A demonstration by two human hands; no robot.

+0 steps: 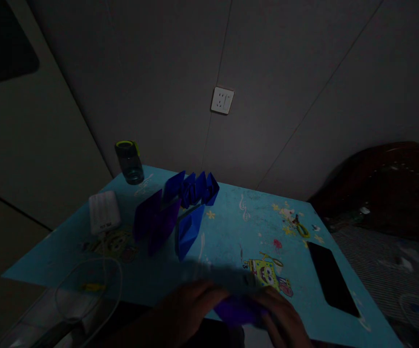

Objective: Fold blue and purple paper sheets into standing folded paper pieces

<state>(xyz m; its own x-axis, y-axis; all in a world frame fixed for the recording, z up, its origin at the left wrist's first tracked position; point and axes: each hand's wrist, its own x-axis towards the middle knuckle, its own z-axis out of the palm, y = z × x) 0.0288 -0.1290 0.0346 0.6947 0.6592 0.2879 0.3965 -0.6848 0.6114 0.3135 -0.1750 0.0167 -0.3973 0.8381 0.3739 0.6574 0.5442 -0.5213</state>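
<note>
A piece of purple paper, folded and slightly blurred, is between my hands at the table's near edge. My left hand grips its left side with the fingers closed. The right side is pinched by my right hand. Beyond them on the table stand several folded paper shapes that look like boats: a purple pair, a brighter blue one to their right, and a row of dark blue ones behind. Dim light hides the fine folds of the held paper.
The blue cartoon-printed table meets a wall with a socket. On the left are a water bottle and a white power bank with a looping cable. At right lie a black phone and yellow-handled scissors.
</note>
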